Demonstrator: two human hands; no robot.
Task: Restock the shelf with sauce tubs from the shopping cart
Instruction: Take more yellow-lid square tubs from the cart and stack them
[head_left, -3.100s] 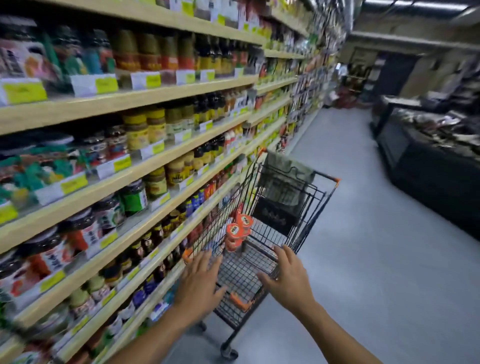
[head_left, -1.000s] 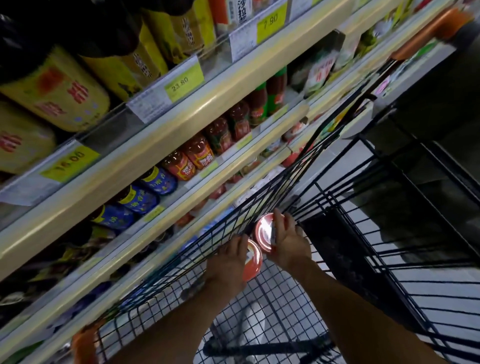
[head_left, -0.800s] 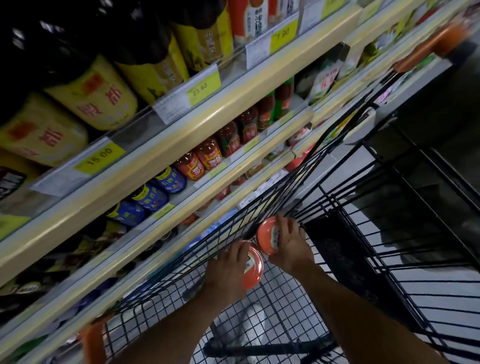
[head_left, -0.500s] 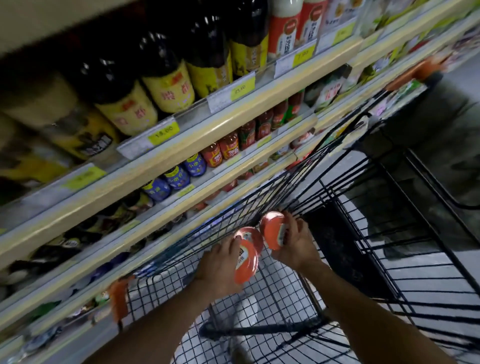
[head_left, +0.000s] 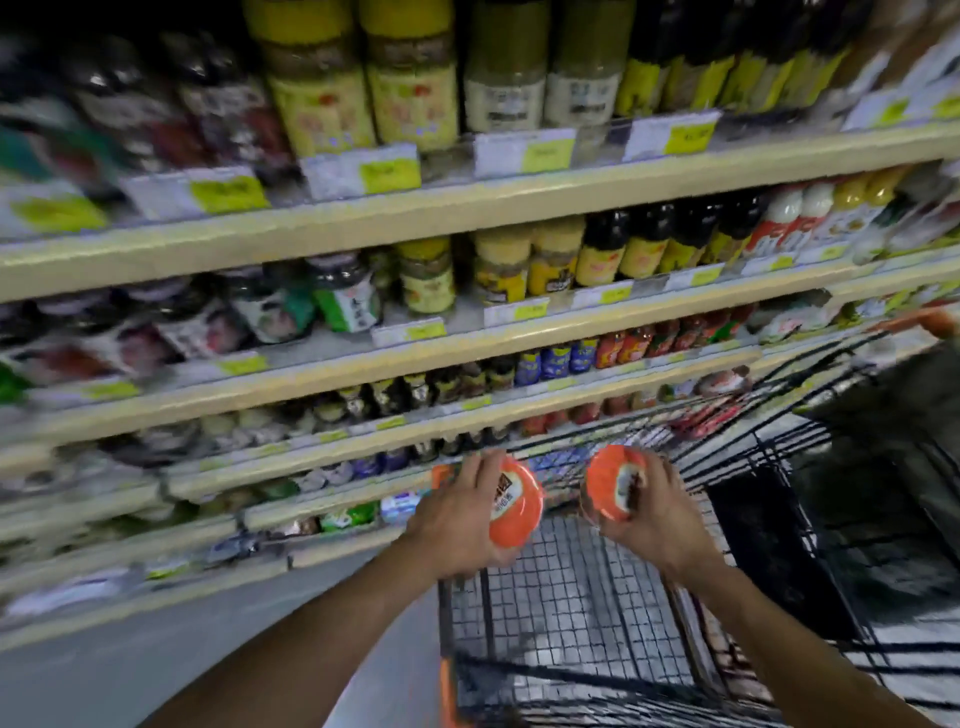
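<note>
My left hand (head_left: 457, 519) grips a sauce tub with an orange lid (head_left: 514, 506) above the left rim of the black wire shopping cart (head_left: 571, 613). My right hand (head_left: 660, 512) grips a second orange-lidded sauce tub (head_left: 610, 480) over the cart's basket. Both tubs are tilted so their lids face me. The two tubs are apart, about a hand's width. The shelf (head_left: 467, 200) rises in front of me and to the left, blurred by motion.
Several shelf levels hold jars and bottles with yellow price tags (head_left: 389, 174). Small red and blue jars (head_left: 597, 356) stand on a lower shelf close to the cart. A dark bag (head_left: 769, 545) lies in the cart at right. Grey floor (head_left: 156, 660) lies at lower left.
Both hands have lifted the tubs up out of the cart basket and drawn them apart. My view has swung up and left toward the shelf.
</note>
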